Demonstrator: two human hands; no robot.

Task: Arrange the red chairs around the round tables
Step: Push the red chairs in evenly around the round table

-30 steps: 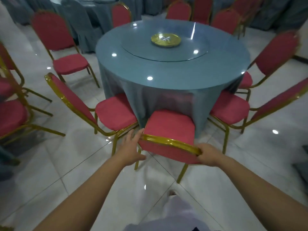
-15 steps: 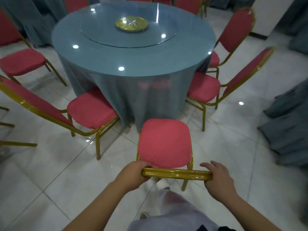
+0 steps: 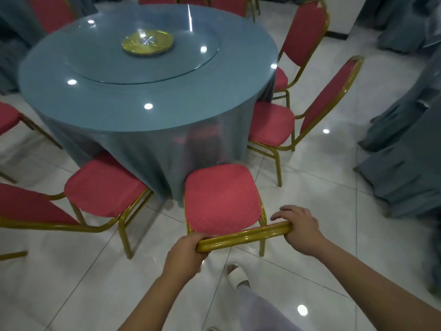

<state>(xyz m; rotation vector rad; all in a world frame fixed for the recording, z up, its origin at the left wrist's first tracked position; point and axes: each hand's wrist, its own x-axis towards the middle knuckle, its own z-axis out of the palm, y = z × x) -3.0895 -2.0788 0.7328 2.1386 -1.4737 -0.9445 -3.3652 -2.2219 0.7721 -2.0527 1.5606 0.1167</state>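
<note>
A red chair [image 3: 220, 199] with a gold frame stands in front of me, its seat's far edge against the blue cloth of the round table [image 3: 133, 103]. My left hand [image 3: 186, 254] grips the left end of the chair's gold top rail. My right hand [image 3: 299, 229] holds the right end, fingers curled over it. Another red chair [image 3: 102, 187] stands to the left with its seat at the cloth. A third red chair [image 3: 269, 125] is on the right, and a fourth [image 3: 303, 37] stands behind that one.
A glass turntable with a gold dish [image 3: 147, 42] tops the table. Grey draped cloth [image 3: 405, 149] hangs at the right. More red chairs stand at the left edge and beyond the table. My white slipper [image 3: 236, 274] is on the glossy tiled floor below the chair.
The chair has turned and slid rightwards along the table's edge. My view has shifted closer above it. My right hand has closed onto the rail's right end.
</note>
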